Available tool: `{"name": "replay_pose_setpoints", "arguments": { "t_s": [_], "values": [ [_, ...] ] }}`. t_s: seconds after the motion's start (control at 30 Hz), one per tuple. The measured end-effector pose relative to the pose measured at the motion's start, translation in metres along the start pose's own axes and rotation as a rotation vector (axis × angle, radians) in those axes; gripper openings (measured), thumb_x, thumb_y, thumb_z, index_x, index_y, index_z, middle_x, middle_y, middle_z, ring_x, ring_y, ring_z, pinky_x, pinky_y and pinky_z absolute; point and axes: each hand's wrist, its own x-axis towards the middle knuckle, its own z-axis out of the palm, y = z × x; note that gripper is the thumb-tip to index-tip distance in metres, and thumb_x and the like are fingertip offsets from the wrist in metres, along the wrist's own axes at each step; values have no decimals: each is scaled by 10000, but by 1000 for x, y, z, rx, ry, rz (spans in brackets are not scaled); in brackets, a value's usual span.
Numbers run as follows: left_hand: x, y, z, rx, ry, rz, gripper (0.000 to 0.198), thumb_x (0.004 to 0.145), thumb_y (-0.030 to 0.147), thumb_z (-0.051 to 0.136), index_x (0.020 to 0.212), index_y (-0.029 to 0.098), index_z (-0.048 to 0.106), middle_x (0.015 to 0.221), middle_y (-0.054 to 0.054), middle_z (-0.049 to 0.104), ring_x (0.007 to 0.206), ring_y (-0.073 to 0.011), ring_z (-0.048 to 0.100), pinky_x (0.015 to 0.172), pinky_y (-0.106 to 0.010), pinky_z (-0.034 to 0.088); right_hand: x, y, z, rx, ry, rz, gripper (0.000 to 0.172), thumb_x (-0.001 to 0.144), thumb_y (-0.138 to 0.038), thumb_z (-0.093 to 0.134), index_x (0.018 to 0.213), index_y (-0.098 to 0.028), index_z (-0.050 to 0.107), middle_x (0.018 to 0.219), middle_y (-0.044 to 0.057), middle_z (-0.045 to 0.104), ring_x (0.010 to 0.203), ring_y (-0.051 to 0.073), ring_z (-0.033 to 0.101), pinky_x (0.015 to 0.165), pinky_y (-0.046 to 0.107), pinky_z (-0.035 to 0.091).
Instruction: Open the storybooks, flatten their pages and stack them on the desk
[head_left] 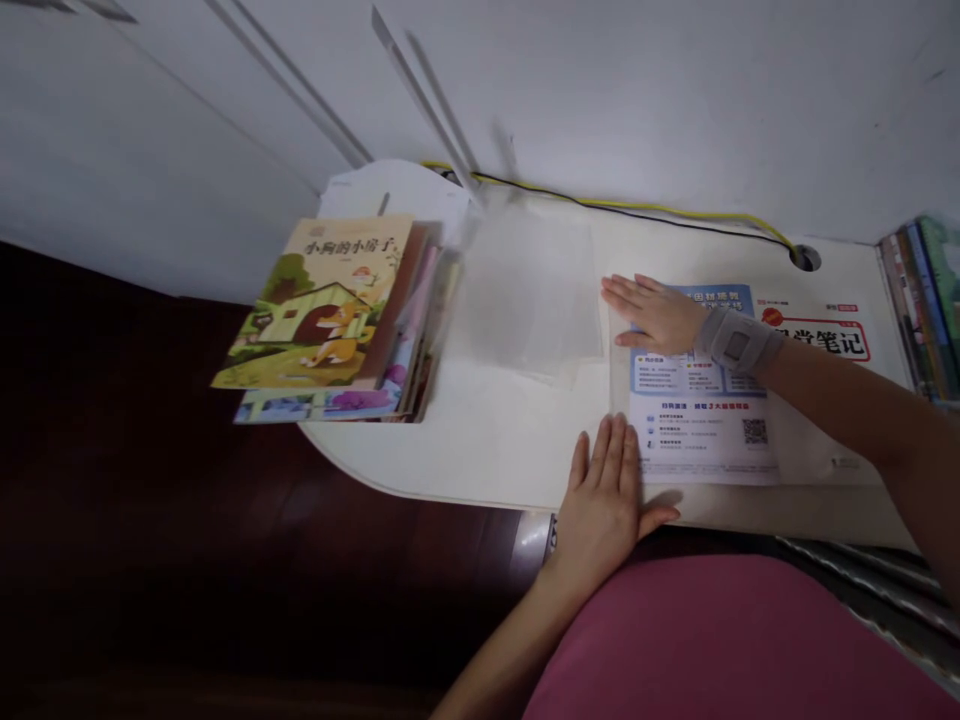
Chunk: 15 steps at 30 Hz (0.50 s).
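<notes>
My left hand (606,492) lies flat and open on the white desk (487,440), fingers together, touching the lower left corner of a printed book cover (705,430). My right hand (651,313) is open too, palm down on the upper left part of that same cover; a grey band sits on its wrist. Just left of the right hand lies a clear plastic sheet (529,290), flat on the desk. Neither hand grips anything.
A stack of picture books (330,320) rests at the desk's left end, overhanging the edge. More books (921,300) stand at the far right. A yellow and black cable (645,212) runs along the wall into a hole (804,258). Dark floor lies to the left.
</notes>
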Motion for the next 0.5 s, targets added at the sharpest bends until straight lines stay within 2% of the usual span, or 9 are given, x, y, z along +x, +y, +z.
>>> {"name": "replay_pose_setpoints", "arguments": {
  "t_s": [0.17, 0.23, 0.3, 0.37, 0.4, 0.5],
  "values": [
    [1, 2, 1, -2, 39, -16, 944, 841, 730, 312, 1441, 2, 287, 1425, -269, 412, 1389, -341, 308, 1113, -532, 288, 0, 3, 6, -33, 33, -13, 740, 946, -581, 257, 1481, -71, 212, 1562, 175, 205, 1441, 290, 182, 1158, 494, 167],
    [3, 3, 2, 1, 49, -33, 820, 897, 644, 343, 1410, 4, 348, 1410, -262, 438, 1380, -334, 331, 1096, -533, 323, 0, 1, 7, -35, 50, 2, 720, 950, -554, 278, 1475, -63, 227, 1558, 182, 212, 1438, 298, 187, 1156, 497, 180],
    [4, 4, 4, 11, 68, -69, 597, 966, 466, 364, 1355, 17, 429, 1386, -240, 481, 1362, -314, 372, 1083, -519, 354, -3, -6, 7, -34, 53, 23, 685, 956, -511, 296, 1467, -58, 249, 1553, 183, 226, 1434, 302, 200, 1153, 494, 203],
    [5, 4, 6, 10, 83, -96, 415, 984, 251, 340, 1312, 38, 479, 1367, -214, 515, 1346, -290, 404, 1078, -505, 371, -11, -21, 7, -32, 32, 16, 636, 966, -456, 300, 1454, -47, 285, 1546, 186, 247, 1431, 293, 214, 1154, 475, 219],
    [5, 4, 7, 0, 87, -105, 392, 970, 166, 320, 1304, 48, 487, 1363, -205, 523, 1345, -279, 408, 1077, -501, 376, -16, -32, 8, -31, 18, -5, 615, 970, -431, 300, 1445, -41, 305, 1541, 187, 259, 1431, 285, 220, 1157, 461, 221],
    [7, 3, 11, -41, 123, -161, 403, 932, 81, 310, 1294, 41, 483, 1368, -230, 508, 1370, -281, 365, 1070, -493, 390, -40, -72, 12, -29, 11, -73, 571, 975, -389, 312, 1422, -36, 353, 1528, 187, 294, 1425, 265, 240, 1162, 431, 227]
  ]
}}
